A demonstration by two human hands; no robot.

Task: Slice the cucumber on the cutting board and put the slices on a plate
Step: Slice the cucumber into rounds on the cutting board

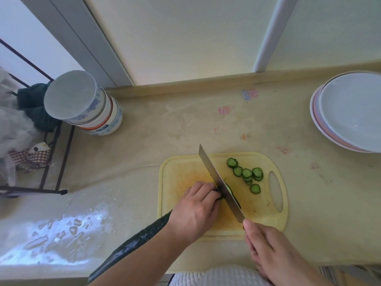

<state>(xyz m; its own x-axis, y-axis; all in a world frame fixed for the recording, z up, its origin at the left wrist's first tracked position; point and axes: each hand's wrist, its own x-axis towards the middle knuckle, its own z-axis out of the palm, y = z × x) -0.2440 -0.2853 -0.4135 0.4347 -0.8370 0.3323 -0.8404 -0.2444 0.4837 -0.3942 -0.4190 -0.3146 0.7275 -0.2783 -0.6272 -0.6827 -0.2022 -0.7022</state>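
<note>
A long dark green cucumber (136, 240) lies slanted across the yellow cutting board (268, 219), its tail reaching off the board toward the lower left. My left hand (198, 211) presses down on it near the cut end. My right hand (272, 250) grips the handle of a steel cleaver (216, 178), whose blade stands on the cucumber just right of my left fingers. Several round cucumber slices (247, 174) lie on the board right of the blade. A stack of pale plates (350, 112) sits at the far right of the counter.
A stack of upturned patterned bowls (86, 104) stands at the back left of the beige counter (185, 124). A black wire rack (51, 162) with cloths is at the left edge. A wet patch glistens at the lower left. A wall runs behind.
</note>
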